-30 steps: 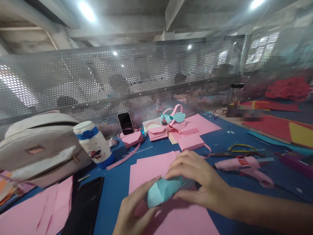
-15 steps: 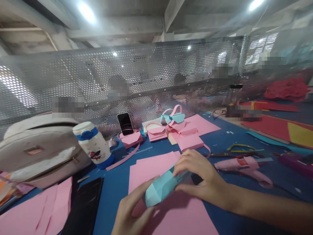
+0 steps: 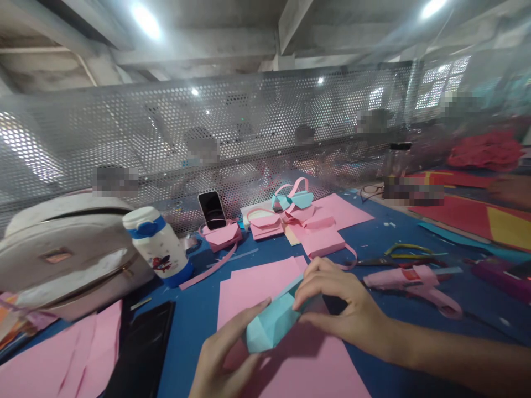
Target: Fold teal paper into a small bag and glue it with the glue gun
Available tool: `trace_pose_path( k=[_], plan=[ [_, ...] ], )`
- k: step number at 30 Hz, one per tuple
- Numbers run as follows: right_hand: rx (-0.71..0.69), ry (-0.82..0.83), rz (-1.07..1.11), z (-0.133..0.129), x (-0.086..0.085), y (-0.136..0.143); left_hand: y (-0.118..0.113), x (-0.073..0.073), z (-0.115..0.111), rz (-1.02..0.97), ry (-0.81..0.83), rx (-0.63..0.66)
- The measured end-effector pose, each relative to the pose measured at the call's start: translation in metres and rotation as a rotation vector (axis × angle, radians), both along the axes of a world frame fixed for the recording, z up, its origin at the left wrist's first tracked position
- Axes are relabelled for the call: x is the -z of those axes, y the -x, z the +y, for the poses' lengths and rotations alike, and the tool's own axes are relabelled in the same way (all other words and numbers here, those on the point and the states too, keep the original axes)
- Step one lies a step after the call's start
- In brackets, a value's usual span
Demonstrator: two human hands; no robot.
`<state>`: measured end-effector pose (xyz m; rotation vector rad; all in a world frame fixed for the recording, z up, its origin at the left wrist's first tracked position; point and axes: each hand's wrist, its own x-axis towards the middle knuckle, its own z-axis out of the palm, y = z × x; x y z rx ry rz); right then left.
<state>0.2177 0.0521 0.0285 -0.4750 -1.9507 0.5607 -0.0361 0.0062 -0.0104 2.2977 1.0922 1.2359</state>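
A small folded light-blue paper piece is held between both hands above pink paper sheets. My left hand grips its left end, with fingers along the top and thumb underneath. My right hand pinches the right end, its fingertips over the upper edge. The right part of the piece is partly hidden behind those fingers. Beyond the hands lie folded pink paper bags and a light-blue one with a pink handle.
On the left are a backpack, a bottle, a black flat object and pink paper. A phone leans behind. A pink glue gun and scissors lie right. A perforated metal screen stands behind.
The light-blue piece has tilted slightly in my hands, and my right fingers have shifted a little on it. At the far right, a blurred hand or arm of another person has come into view.
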Motion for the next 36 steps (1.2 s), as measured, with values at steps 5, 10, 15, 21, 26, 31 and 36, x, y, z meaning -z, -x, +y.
trace_pose_path(
  k=[5,10,15,21,26,31,36],
  plan=[
    [-0.006,0.028,0.005,-0.0006,0.0006,0.0001,0.0006,0.0015,0.0007,0.004,-0.002,-0.002],
    [-0.022,0.028,0.034,-0.0007,0.0001,0.0006,0.0009,0.0006,-0.0006,0.007,-0.009,0.014],
    [-0.026,0.020,0.036,-0.0004,-0.0005,0.0004,0.0002,0.0020,0.0006,-0.003,0.025,0.014],
    [-0.031,0.005,0.040,-0.0003,-0.0013,0.0003,0.0003,0.0036,0.0005,-0.009,0.013,0.019],
    [-0.025,0.010,0.043,0.0008,0.0002,-0.0003,-0.0025,-0.0014,0.0002,-0.023,0.062,0.007],
    [-0.020,0.022,0.027,0.0016,0.0011,-0.0011,-0.0025,-0.0017,0.0011,-0.027,0.040,0.000],
    [-0.024,0.026,0.032,0.0018,0.0011,-0.0016,-0.0015,-0.0018,-0.0002,-0.019,0.035,-0.026]
  ],
)
